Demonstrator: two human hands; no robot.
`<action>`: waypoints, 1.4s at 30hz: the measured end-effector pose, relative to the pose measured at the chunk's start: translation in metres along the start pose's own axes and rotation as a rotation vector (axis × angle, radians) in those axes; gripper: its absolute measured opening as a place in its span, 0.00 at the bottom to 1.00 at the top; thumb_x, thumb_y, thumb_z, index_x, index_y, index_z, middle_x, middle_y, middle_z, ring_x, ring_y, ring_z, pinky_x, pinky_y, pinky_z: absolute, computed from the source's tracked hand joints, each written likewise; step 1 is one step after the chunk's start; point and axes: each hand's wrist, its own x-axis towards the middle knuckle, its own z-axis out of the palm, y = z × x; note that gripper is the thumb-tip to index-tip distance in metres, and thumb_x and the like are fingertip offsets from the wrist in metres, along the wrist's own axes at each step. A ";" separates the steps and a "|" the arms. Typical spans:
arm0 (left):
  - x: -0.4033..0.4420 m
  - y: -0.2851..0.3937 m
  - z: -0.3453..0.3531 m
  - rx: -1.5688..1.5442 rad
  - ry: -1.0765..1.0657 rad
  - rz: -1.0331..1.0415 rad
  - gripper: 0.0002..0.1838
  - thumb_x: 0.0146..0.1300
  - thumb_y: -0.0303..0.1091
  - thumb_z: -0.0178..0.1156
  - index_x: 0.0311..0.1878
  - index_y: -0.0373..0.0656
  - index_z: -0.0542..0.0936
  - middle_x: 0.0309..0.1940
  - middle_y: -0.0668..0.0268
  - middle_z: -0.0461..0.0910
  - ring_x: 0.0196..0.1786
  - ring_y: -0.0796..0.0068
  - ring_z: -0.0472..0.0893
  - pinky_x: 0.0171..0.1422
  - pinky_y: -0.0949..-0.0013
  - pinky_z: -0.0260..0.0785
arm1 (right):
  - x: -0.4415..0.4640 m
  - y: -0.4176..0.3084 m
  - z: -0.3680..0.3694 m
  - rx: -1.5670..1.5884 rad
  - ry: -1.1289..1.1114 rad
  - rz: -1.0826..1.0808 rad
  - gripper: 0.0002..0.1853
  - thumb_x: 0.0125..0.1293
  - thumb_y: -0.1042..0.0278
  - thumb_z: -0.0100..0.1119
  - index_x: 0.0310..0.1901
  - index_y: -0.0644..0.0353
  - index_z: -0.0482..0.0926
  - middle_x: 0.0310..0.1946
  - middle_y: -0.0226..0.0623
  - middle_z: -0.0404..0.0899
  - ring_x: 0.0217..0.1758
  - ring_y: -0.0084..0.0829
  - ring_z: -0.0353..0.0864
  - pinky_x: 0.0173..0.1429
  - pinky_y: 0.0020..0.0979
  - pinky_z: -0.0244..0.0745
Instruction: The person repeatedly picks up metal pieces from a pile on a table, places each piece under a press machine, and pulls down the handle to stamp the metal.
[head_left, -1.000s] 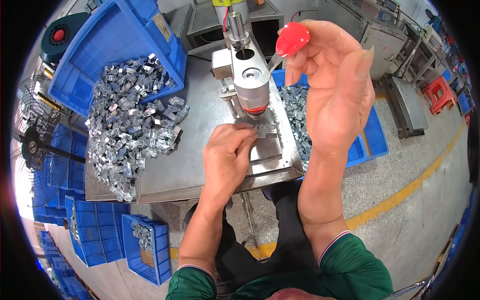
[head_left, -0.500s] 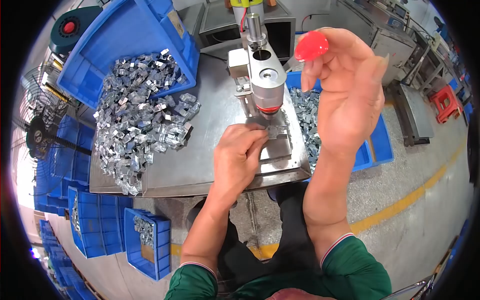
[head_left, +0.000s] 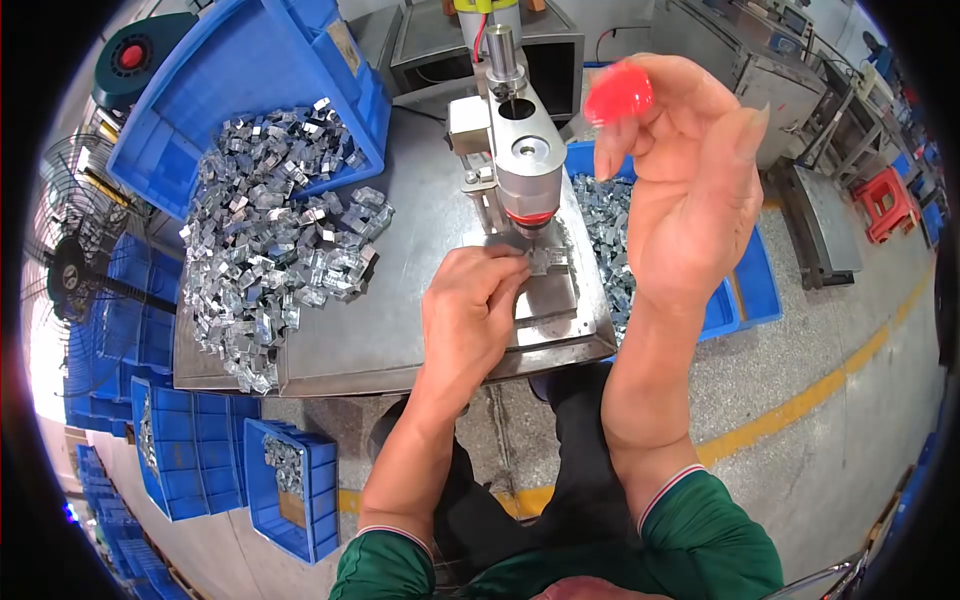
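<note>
One clear piece (head_left: 546, 260) sits beneath the press head (head_left: 529, 188) on the desk (head_left: 365, 335), the left hand (head_left: 467, 305) touching it with bunched fingertips, grip hidden; the right hand (head_left: 692, 190), half-curled, thumb spread, holds the red knob (head_left: 619, 95).

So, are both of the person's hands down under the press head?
No, only the left hand is down by the press head, while the right hand is raised at the red knob.
</note>
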 end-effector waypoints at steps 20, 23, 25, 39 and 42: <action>-0.016 -0.055 -0.113 0.704 0.219 -0.270 0.19 0.55 0.32 0.77 0.49 0.37 0.87 0.51 0.51 0.84 0.54 0.47 0.82 0.59 0.54 0.74 | 0.002 0.004 -0.003 0.144 0.037 0.007 0.34 0.86 0.46 0.36 0.59 0.78 0.76 0.46 0.51 0.84 0.36 0.26 0.76 0.35 0.27 0.70; -0.028 -0.073 -0.117 0.677 0.161 -0.165 0.15 0.55 0.30 0.76 0.46 0.37 0.88 0.47 0.53 0.86 0.51 0.49 0.83 0.57 0.55 0.74 | 0.003 0.006 0.000 0.107 0.028 -0.029 0.32 0.86 0.49 0.38 0.58 0.78 0.77 0.45 0.49 0.84 0.35 0.25 0.76 0.34 0.25 0.70; -0.031 -0.075 -0.117 0.548 0.118 -0.297 0.11 0.55 0.28 0.74 0.42 0.38 0.89 0.42 0.54 0.87 0.47 0.50 0.84 0.55 0.56 0.75 | 0.003 0.004 0.004 0.082 0.047 -0.044 0.29 0.85 0.51 0.43 0.56 0.77 0.79 0.42 0.46 0.84 0.33 0.24 0.76 0.34 0.25 0.70; -0.021 -0.024 -0.081 0.366 0.040 -0.158 0.05 0.58 0.21 0.70 0.38 0.37 0.85 0.43 0.57 0.88 0.48 0.55 0.85 0.57 0.58 0.75 | 0.000 0.001 0.004 0.017 0.016 -0.011 0.29 0.86 0.50 0.42 0.58 0.76 0.77 0.43 0.47 0.84 0.37 0.26 0.77 0.36 0.28 0.72; -0.019 -0.010 -0.066 0.256 0.006 -0.068 0.06 0.58 0.19 0.70 0.39 0.37 0.85 0.43 0.57 0.88 0.47 0.55 0.85 0.55 0.60 0.75 | 0.001 0.002 0.004 0.013 0.003 -0.033 0.30 0.86 0.49 0.42 0.59 0.76 0.77 0.42 0.45 0.83 0.37 0.26 0.77 0.38 0.28 0.73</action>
